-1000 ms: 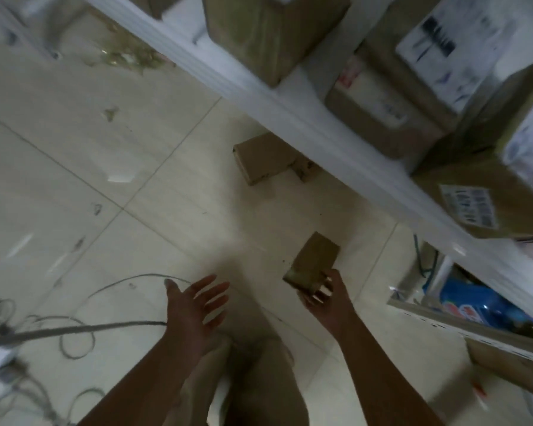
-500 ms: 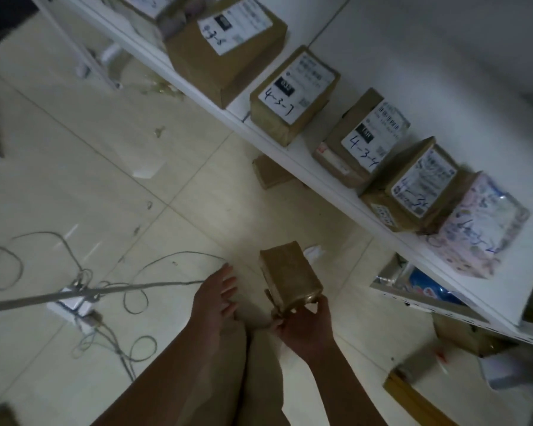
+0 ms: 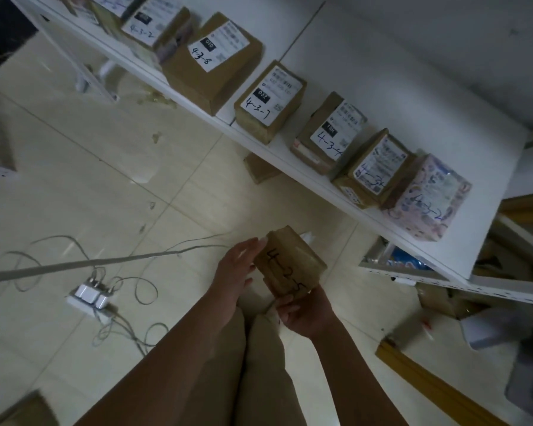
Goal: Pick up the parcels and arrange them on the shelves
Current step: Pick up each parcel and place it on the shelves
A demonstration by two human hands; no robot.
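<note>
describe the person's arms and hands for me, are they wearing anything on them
Both forearms are bare: no sleeves show anywhere up to the bottom edge of the picture. The left hand and right hand wear no gloves, and no watch, bracelet or ring is visible. Light khaki trousers show between the arms.

Head view, steep downward (tilted), close over floor (image 3: 99, 186).

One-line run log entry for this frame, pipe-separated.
stage: parcel in hand, not shelved | right hand: grips small brown parcel marked 4-2-5 | left hand: open, touching its side | shelf: row of labelled parcels
</note>
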